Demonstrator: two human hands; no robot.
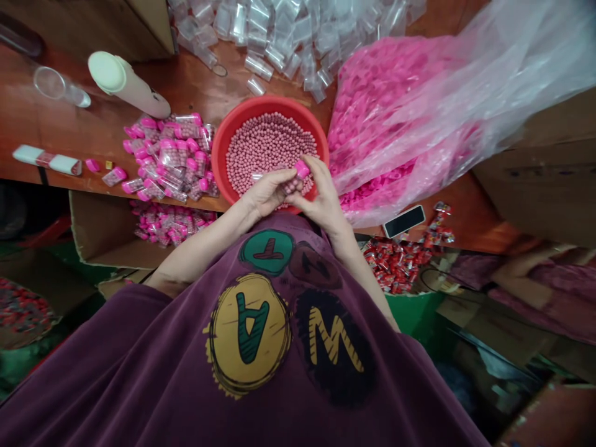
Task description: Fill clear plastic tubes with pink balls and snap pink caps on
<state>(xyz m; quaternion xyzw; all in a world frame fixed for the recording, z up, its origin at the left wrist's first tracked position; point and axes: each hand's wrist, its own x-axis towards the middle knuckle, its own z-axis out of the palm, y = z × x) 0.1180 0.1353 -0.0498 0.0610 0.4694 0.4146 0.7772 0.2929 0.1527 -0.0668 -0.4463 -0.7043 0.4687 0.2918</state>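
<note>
Both my hands meet over the near rim of a red bowl [223, 143] filled with small pink balls [265, 146]. My left hand [266, 194] grips a small clear tube of pink balls [292, 184]. My right hand [320, 197] pinches the tube's pink cap [302, 169] at its top end. A heap of filled, pink-capped tubes [170, 158] lies left of the bowl. Empty clear tubes [284, 37] are piled behind the bowl. A clear plastic bag of loose pink caps [372, 112] lies to the right.
A cream bottle [128, 84] lies at the back left, with a glass [56, 84] beside it. A dark phone [404, 221] rests at the table edge on the right. A cardboard box [93, 230] below holds more filled tubes; red packets [395, 264] lie lower right.
</note>
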